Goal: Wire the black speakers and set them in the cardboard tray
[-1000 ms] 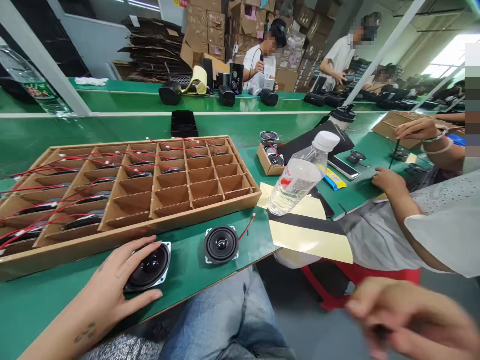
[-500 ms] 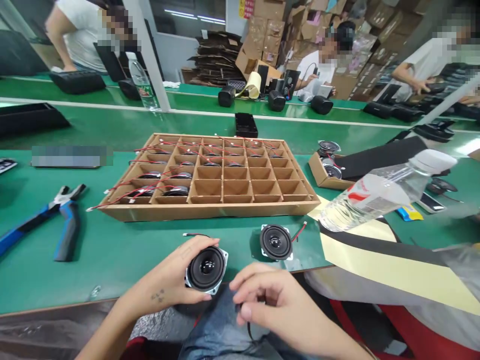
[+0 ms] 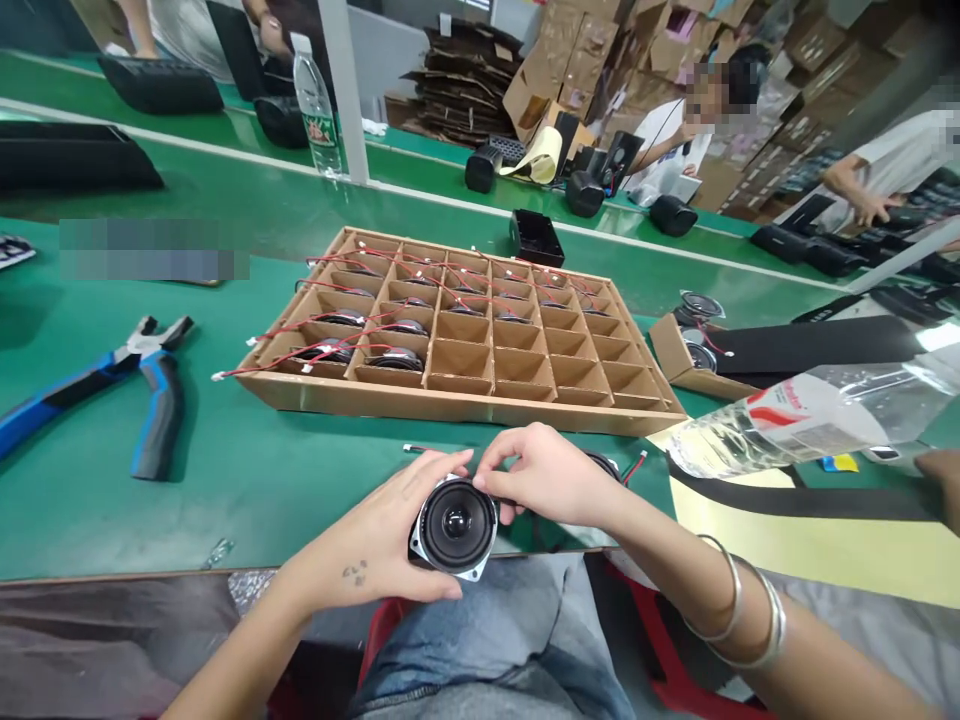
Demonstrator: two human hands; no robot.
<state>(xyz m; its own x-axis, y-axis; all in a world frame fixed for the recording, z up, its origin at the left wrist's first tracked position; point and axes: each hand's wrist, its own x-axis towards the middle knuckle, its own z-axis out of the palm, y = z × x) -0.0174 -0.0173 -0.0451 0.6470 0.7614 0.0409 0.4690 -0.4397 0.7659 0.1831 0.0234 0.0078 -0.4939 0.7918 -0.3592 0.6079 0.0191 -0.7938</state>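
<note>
My left hand [image 3: 367,535] grips a round black loudspeaker driver [image 3: 454,524] with a silver square frame, its cone facing me. My right hand [image 3: 544,475] rests its fingertips on the top edge of that frame. A black-and-red wire lead [image 3: 420,449] sticks out past my left fingers. A second loudspeaker driver [image 3: 604,465] lies on the green bench mat [image 3: 150,510], mostly hidden behind my right hand. Its red-and-black lead [image 3: 635,466] shows at the right.
A cardboard divider tray [image 3: 450,405] holding wired drivers stands just beyond my hands. Blue-handled pliers [image 3: 142,375] lie at the left. A plastic water bottle [image 3: 795,415] and yellow-and-black sheet [image 3: 795,530] are at the right, where a co-worker's hand [image 3: 941,480] shows.
The left hand has lifted the driver from the bench and turned it towards me. My right hand has come up onto its frame. The view has swung left.
</note>
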